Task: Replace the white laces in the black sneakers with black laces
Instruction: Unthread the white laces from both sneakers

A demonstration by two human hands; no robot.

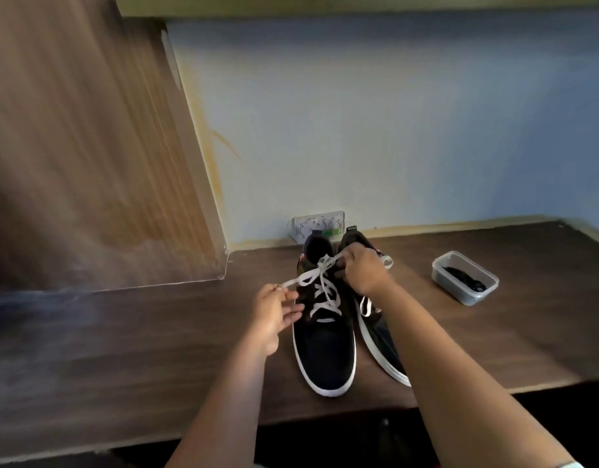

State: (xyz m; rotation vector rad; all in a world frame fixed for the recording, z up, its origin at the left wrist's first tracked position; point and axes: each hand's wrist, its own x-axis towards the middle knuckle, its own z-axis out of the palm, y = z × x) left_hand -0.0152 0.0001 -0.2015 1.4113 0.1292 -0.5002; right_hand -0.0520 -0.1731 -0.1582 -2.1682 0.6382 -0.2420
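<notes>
Two black sneakers with white soles stand side by side on the dark wooden table (122,349). The left sneaker (325,352) carries a white lace (321,292) crossed through its eyelets. My left hand (274,315) pinches one end of that lace and holds it out to the left. My right hand (362,268) grips the other part of the lace at the top of the shoe, and covers the upper part of the right sneaker (382,346). Black laces (463,278) lie coiled in a clear plastic box (465,276) to the right.
A wooden cabinet side (88,146) rises at the left. Behind the shoes, a clear packet (316,226) leans against the pale blue wall. The table's front edge (325,417) runs just below the shoe toes.
</notes>
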